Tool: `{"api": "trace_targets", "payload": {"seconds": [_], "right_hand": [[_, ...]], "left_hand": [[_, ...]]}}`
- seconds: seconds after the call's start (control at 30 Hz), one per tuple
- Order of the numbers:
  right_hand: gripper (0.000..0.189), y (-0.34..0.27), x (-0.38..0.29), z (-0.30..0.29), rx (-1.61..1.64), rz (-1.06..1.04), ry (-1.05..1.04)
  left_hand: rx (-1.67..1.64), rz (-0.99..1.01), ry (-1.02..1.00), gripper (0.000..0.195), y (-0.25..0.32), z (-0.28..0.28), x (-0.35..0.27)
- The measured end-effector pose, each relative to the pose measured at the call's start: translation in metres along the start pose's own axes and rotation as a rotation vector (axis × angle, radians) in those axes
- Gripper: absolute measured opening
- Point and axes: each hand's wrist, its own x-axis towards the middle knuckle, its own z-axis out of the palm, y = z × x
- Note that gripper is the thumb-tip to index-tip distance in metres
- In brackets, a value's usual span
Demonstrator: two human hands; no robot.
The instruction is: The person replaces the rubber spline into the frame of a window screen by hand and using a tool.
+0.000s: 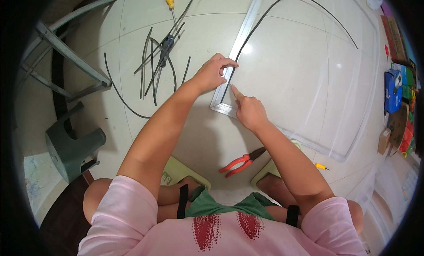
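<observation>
A silver metal screen frame (pixel 244 37) lies on the tiled floor, with sheer mesh (pixel 288 80) across it. Along the inner edge of its left bar runs a black rubber spline strip (pixel 245 40); the strip's free end arches over the mesh to the far right. My left hand (pixel 212 73) is at that bar, thumb on the metal and index fingertip on the strip. Just nearer the corner, my right hand (pixel 251 112) points its index finger at the strip's edge; contact cannot be made out. Its other fingers are curled, their undersides hidden.
Pliers with red handles (pixel 243 162) lie before me. Left of the frame are cut black strips (pixel 142 67), a dark-handled screwdriver (pixel 166 47) and a yellow-handled screwdriver (pixel 169 0). A green plastic stool (pixel 66 146) and metal legs (pixel 73 54) stand left; boxes (pixel 393 90) line the right.
</observation>
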Motion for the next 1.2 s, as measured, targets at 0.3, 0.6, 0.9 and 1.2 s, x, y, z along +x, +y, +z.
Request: {"api": "trace_targets", "payload": {"seconds": [0.3, 0.6, 0.9, 1.2], "right_hand": [[0.052, 0.009, 0.009, -0.022, 0.010, 0.020, 0.016], [0.026, 0.011, 0.014, -0.007, 0.135, 0.185, 0.084], [0.027, 0.006, 0.013, -0.008, 0.158, 0.195, 0.067], [0.025, 0.008, 0.014, -0.012, 0.132, 0.168, 0.052]], "left_hand": [[0.042, -0.022, 0.069, 0.049, 0.006, 0.006, -0.007], [0.071, 0.113, 0.316, 0.030, 0.000, 0.016, 0.009], [0.240, 0.014, 0.235, 0.014, 0.010, 0.009, 0.024], [0.094, -0.142, 0.203, 0.016, 0.012, 0.003, 0.028]]}}
